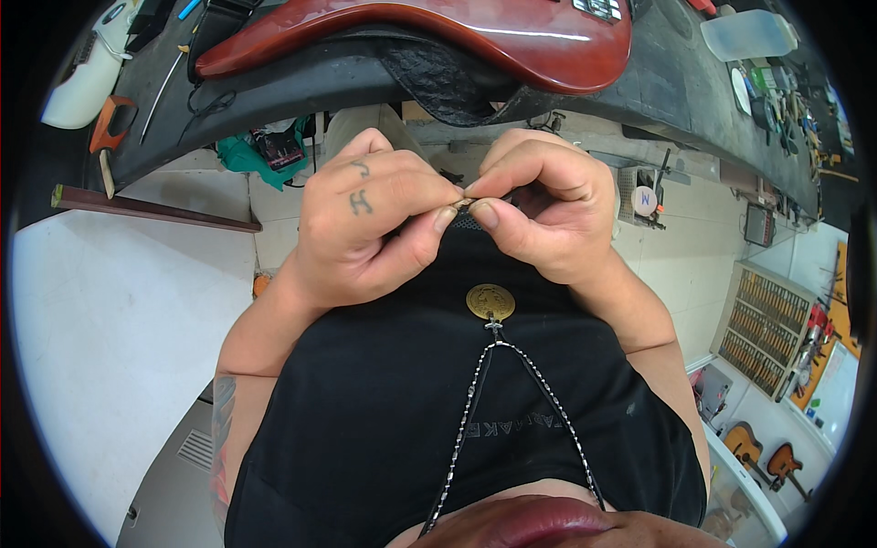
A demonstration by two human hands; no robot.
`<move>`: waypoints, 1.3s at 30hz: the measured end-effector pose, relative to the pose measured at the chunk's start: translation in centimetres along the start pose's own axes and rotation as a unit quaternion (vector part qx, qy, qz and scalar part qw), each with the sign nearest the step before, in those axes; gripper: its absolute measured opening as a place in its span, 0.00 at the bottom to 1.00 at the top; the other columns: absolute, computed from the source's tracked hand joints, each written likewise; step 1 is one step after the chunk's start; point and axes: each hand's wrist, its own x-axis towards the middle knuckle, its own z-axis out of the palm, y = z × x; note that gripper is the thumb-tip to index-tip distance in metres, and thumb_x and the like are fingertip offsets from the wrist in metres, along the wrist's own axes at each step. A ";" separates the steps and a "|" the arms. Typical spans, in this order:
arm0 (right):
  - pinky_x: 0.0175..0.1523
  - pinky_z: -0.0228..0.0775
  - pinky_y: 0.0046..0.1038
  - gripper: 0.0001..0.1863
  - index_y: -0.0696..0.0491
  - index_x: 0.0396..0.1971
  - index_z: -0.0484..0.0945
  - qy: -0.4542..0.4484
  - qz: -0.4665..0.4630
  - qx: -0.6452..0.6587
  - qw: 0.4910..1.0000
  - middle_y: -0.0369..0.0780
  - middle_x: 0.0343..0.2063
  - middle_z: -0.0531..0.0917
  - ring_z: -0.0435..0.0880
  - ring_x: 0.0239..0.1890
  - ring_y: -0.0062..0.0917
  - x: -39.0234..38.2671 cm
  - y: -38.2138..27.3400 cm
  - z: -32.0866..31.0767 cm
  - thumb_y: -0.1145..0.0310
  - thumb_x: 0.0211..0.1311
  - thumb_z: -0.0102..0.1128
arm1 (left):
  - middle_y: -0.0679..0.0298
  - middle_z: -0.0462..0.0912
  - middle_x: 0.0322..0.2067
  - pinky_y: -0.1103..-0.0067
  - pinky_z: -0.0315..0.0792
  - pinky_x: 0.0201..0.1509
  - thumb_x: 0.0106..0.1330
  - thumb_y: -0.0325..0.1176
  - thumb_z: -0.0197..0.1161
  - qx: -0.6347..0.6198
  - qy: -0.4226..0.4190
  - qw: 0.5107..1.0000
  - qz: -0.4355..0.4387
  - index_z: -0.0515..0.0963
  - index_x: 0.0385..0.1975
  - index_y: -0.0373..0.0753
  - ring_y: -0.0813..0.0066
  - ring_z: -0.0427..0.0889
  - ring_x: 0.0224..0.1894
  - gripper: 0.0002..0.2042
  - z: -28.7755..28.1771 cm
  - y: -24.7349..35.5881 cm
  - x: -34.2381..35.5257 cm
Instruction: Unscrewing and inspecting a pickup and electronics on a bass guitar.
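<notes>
Both of my hands meet in front of my chest, fingertips nearly touching. Between the thumb and forefinger of my left hand is a tiny brownish-gold piece, mostly covered by the fingers; its kind is too small to make out. My right hand pinches at the same piece from the other side. Beyond the hands, a glossy red electric guitar body lies on the dark workbench, apart from both hands. A black cloth hangs over the bench edge beneath it.
On the bench's left are an orange-handled tool and a white container. A translucent bottle and several hand tools lie at its right. A green bag sits below the bench. Guitars and a drawer-like rack stand at right.
</notes>
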 end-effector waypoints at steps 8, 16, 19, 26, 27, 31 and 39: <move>0.35 0.72 0.22 0.06 0.59 0.32 0.84 0.003 -0.008 -0.007 1.000 0.38 0.30 0.85 0.82 0.32 0.21 0.0 0.2 -0.1 0.76 0.57 0.73 | 0.61 0.87 0.30 0.74 0.64 0.34 0.61 0.21 0.66 0.002 -0.036 0.999 0.018 0.83 0.39 0.34 0.71 0.79 0.25 0.08 -0.5 0.0 0.1; 0.33 0.69 0.22 0.05 0.58 0.32 0.84 0.003 -0.008 -0.021 1.000 0.37 0.30 0.85 0.82 0.31 0.21 0.1 0.2 -0.2 0.76 0.58 0.72 | 0.68 0.85 0.27 0.77 0.64 0.34 0.57 0.23 0.69 -0.005 -0.008 1.000 -0.012 0.85 0.36 0.40 0.73 0.80 0.25 0.07 -0.3 -0.1 0.2; 0.32 0.68 0.21 0.05 0.58 0.32 0.84 0.006 -0.010 -0.025 1.000 0.37 0.30 0.85 0.81 0.31 0.20 0.1 0.3 -0.2 0.75 0.58 0.72 | 0.68 0.86 0.27 0.77 0.64 0.34 0.58 0.24 0.69 -0.010 -0.006 1.000 -0.015 0.85 0.35 0.40 0.73 0.80 0.25 0.07 -0.2 -0.1 0.2; 0.31 0.66 0.20 0.05 0.57 0.32 0.85 0.021 -0.004 -0.034 0.999 0.36 0.29 0.85 0.80 0.29 0.18 0.1 0.2 -0.4 0.74 0.58 0.72 | 0.67 0.86 0.27 0.77 0.64 0.33 0.58 0.25 0.70 -0.016 -0.015 0.999 -0.035 0.85 0.34 0.40 0.74 0.78 0.24 0.06 -0.6 0.0 0.2; 0.31 0.66 0.20 0.05 0.57 0.32 0.85 0.021 -0.004 -0.034 0.999 0.36 0.29 0.85 0.80 0.29 0.18 0.1 0.1 -0.5 0.74 0.58 0.72 | 0.65 0.86 0.27 0.77 0.65 0.34 0.60 0.24 0.68 -0.029 -0.022 0.999 -0.040 0.84 0.36 0.36 0.73 0.78 0.25 0.06 -0.7 -0.1 0.1; 0.31 0.66 0.20 0.05 0.57 0.33 0.84 0.016 0.000 -0.041 0.999 0.36 0.29 0.85 0.79 0.29 0.18 0.2 0.1 -0.6 0.74 0.58 0.72 | 0.66 0.87 0.27 0.78 0.67 0.33 0.60 0.27 0.70 -0.058 -0.003 0.997 -0.056 0.85 0.34 0.38 0.74 0.77 0.24 0.04 -0.1 -0.5 -0.1; 0.33 0.68 0.20 0.06 0.57 0.35 0.83 0.032 0.028 -0.004 0.999 0.36 0.31 0.84 0.79 0.31 0.18 -0.1 0.4 -0.2 0.75 0.59 0.70 | 0.66 0.85 0.24 0.77 0.67 0.33 0.61 0.27 0.69 -0.098 -0.002 0.989 -0.110 0.84 0.34 0.37 0.73 0.76 0.24 0.04 0.4 -0.4 -0.4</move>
